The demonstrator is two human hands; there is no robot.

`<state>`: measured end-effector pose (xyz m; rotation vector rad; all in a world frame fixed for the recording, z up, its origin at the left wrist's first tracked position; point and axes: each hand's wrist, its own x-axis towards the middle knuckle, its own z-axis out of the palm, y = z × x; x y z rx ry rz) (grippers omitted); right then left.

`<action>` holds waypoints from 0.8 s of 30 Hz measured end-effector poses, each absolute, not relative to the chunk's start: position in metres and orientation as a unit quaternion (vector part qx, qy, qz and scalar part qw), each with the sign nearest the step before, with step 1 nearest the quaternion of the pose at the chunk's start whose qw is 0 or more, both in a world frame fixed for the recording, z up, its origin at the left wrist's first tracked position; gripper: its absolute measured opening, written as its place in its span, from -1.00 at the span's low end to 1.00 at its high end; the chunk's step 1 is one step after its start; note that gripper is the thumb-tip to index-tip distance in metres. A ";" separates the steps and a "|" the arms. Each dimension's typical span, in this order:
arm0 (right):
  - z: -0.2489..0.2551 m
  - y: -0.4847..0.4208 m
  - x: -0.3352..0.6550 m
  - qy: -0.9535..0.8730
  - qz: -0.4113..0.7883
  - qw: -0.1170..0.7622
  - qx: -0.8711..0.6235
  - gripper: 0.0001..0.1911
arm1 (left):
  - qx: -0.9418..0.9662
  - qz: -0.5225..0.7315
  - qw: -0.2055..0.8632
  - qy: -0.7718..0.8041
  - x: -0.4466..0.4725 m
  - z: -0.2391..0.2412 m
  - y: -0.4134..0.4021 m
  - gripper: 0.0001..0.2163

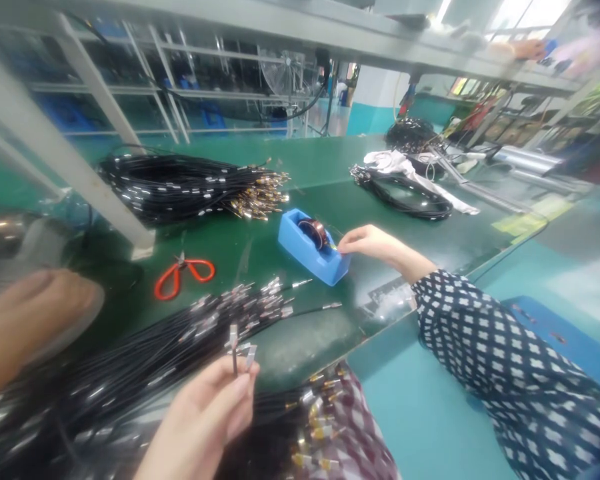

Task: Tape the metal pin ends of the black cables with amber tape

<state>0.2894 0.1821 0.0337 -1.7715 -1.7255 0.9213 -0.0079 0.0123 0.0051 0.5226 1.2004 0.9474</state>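
Note:
My left hand (213, 407) pinches a black cable near its silver connector ends (234, 337), which stick up above the fingers. Closed at the fingertips, my right hand (373, 243) is at the front end of a blue tape dispenser (305, 252), pinching the end of the tape. A dark brown tape roll (314, 232) sits in the dispenser. Many black cables with silver connectors (245, 300) lie between my left hand and the dispenser. Below my left hand, more cables end in gold-coloured connectors (323, 430), over a patterned cloth (363, 427).
Red-handled snips (180, 273) lie on the green table (245, 257). Behind are a coiled cable bundle (180, 187), a smaller coil (405, 193) and white cloth (393, 162). Another person's blurred hand (40, 317) is at left. A metal post (95, 180) stands near it.

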 end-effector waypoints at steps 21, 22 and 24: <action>0.019 0.154 0.298 -0.515 0.395 0.299 -0.700 -0.71 | 0.190 0.415 0.704 0.544 -0.007 0.007 0.014 -0.66; 0.018 0.153 0.297 -0.516 0.391 0.300 -0.701 -0.70 | 0.189 0.417 0.701 0.546 -0.006 0.009 0.013 -0.66; 0.016 0.153 0.296 -0.523 0.378 0.302 -0.702 -0.70 | 0.191 0.419 0.699 0.547 -0.004 0.011 0.012 -0.67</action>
